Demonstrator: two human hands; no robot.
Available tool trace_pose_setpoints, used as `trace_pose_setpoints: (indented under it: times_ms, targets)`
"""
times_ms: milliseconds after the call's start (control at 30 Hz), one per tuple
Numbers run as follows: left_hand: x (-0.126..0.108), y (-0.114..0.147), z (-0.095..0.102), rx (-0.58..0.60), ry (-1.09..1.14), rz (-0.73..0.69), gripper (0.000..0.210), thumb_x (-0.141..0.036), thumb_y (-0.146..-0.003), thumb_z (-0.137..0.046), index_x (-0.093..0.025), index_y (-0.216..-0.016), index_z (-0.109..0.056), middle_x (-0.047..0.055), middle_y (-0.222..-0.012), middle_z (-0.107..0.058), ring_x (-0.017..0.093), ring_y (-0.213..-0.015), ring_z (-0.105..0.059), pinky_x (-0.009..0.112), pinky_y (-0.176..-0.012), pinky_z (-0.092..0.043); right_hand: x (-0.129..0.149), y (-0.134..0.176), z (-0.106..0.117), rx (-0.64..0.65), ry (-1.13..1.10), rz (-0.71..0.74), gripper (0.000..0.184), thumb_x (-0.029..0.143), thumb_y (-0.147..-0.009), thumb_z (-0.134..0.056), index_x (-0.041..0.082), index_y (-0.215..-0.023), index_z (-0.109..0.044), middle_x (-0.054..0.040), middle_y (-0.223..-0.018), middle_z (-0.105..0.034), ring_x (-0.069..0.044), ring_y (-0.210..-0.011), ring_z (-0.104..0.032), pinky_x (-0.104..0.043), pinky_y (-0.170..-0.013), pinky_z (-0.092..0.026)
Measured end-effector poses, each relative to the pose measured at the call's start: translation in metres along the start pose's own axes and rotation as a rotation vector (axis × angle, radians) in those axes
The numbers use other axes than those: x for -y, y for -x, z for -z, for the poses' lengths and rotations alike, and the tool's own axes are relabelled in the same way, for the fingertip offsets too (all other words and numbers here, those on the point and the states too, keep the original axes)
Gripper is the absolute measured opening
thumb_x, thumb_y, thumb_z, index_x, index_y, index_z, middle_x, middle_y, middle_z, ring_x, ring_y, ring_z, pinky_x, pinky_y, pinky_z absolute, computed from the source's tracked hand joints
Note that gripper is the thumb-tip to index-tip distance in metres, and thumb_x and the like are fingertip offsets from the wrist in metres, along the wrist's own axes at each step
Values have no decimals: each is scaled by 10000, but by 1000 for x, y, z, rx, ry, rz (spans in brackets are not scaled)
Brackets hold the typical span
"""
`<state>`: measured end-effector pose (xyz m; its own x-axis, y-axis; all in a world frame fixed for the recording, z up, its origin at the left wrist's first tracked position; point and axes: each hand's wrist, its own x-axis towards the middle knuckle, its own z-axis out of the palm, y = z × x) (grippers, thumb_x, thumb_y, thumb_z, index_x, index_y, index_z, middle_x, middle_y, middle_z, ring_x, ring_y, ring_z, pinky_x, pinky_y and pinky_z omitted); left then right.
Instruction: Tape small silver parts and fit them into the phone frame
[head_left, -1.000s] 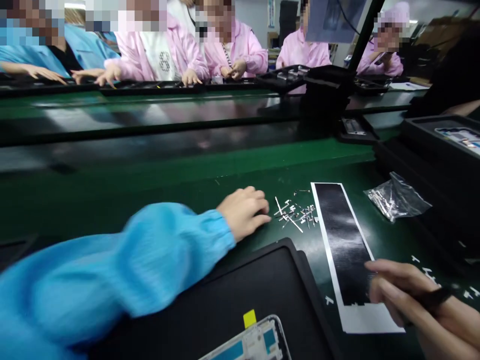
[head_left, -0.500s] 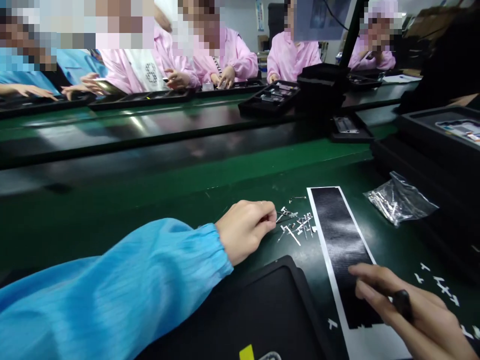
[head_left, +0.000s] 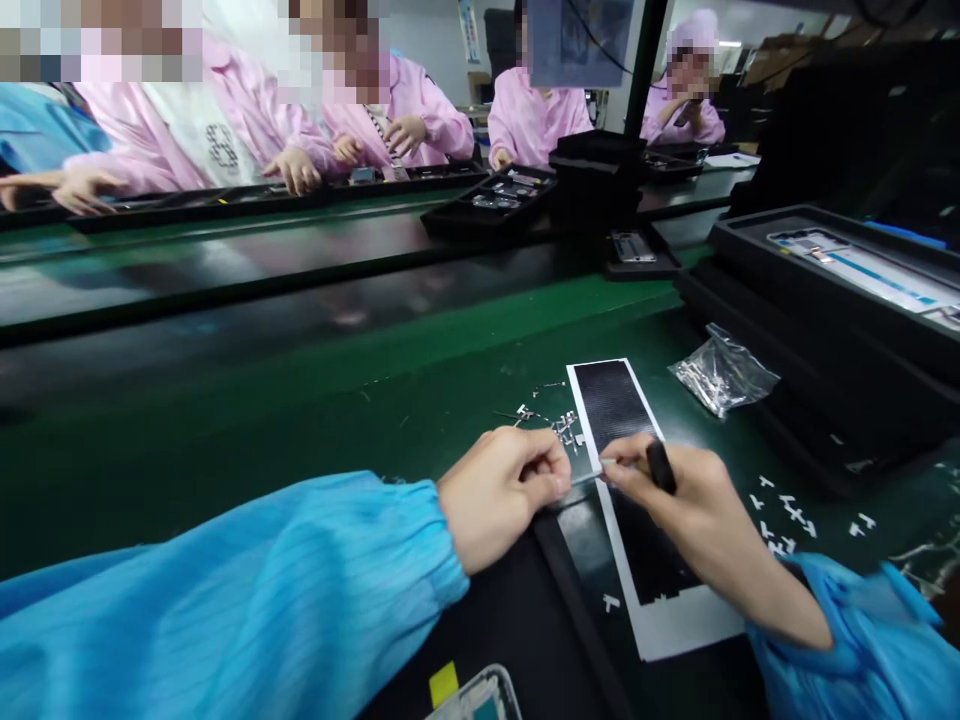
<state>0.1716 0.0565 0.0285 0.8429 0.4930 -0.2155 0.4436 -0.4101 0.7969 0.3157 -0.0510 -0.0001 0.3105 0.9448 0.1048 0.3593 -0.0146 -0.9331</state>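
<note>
My left hand [head_left: 510,485] is closed in a pinch on one end of a thin, pale metallic strip [head_left: 585,478]. At the strip's other end are the fingertips of my right hand [head_left: 686,500], also pinched together. A black-handled tool [head_left: 660,466] sits between the fingers of that hand; its tip is hard to make out. Below both hands lies a long black sheet with a white border [head_left: 626,430]. Several small metallic strip parts [head_left: 559,425] lie just beyond my left fingers, beside the sheet.
A clear plastic bag of small parts [head_left: 721,370] lies beyond the sheet. White scraps [head_left: 787,510] are scattered at right. Black trays [head_left: 750,290] are stacked at the right edge. A black tray [head_left: 495,640] holds a phone frame [head_left: 487,695]. People in pink [head_left: 420,105] work across the bench.
My right hand has moved up and left to meet my left hand. Both now pinch the thin strip, and my left hand has come away from the small parts. The view has swung right.
</note>
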Motion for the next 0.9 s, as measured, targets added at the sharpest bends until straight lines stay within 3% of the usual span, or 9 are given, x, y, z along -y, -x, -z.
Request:
trace_pose_setpoints:
  times_ms: [100,200,367,433,500,600,667,800,900]
  targets:
    - [9,-7,5,-101,-148,-24,125,-214,-773,-453,-186,-657,-487,-27,-640,-502,132,-625,-437,247,-608,-329,-10,-18,-3,-1,-107,-88,108,238,-748,-548,165,-686,-597,28,-588,-569,-67,-435,-404,-226,-429,-301]
    - [22,-15,15,-191,-267,-26,120,-190,-772,-467,-187,-660,-509,-20,-674,-532,144,-648,-460,267,-639,-349,-16,-27,-7,-30,-202,-138,69,206,-677,-555,154,-684,-601,30,-554,-561,-59,-400,-367,-223,-404,-260]
    - [32,-19,17,-319,-349,-63,176,-154,-803,-481,-191,-794,-652,34,-859,-608,202,-826,-511,347,-781,-394,-8,-15,-4,-189,-349,-193,140,260,-651,-654,150,-731,-621,52,-478,-516,-62,-405,-393,-237,-491,-385]
    - [22,-15,7,-319,-307,-138,205,-155,-827,-500,-202,-897,-687,32,-912,-631,194,-877,-540,330,-824,-416,1,-5,0,-245,-420,-206,170,286,-668,-671,158,-766,-618,76,-401,-437,-81,-438,-453,-244,-572,-448]
    - [4,-8,-5,-307,-130,-236,183,-165,-825,-558,-194,-926,-708,17,-857,-660,161,-817,-589,268,-782,-457,11,6,3,-277,-517,-232,189,294,-675,-688,162,-791,-617,62,-413,-461,-88,-476,-505,-227,-586,-469]
    - [-26,3,-20,-272,271,-370,143,-125,-797,-617,-184,-825,-744,8,-752,-702,133,-714,-632,209,-691,-488,23,22,6,-258,-755,-307,187,253,-670,-732,169,-806,-634,16,-563,-575,-58,-495,-524,-148,-503,-432]
    - [-42,9,-25,-217,416,-410,185,-75,-789,-611,-192,-761,-752,4,-701,-713,128,-682,-642,196,-653,-495,29,31,6,-212,-909,-327,146,221,-693,-727,184,-810,-648,21,-568,-564,-39,-492,-516,-107,-478,-400]
    - [-59,14,-31,-191,417,-459,177,-65,-771,-623,-192,-712,-731,-11,-673,-687,128,-659,-635,200,-581,-491,29,47,10,-96,-965,-317,65,231,-747,-679,226,-806,-653,51,-479,-466,-44,-483,-492,-121,-507,-411]
    - [-60,13,-34,-260,314,-434,148,-110,-773,-629,-190,-654,-664,-45,-670,-655,111,-639,-606,200,-595,-467,17,59,18,-128,-716,-289,107,337,-791,-646,240,-838,-647,28,-605,-538,-60,-479,-448,-160,-432,-358]
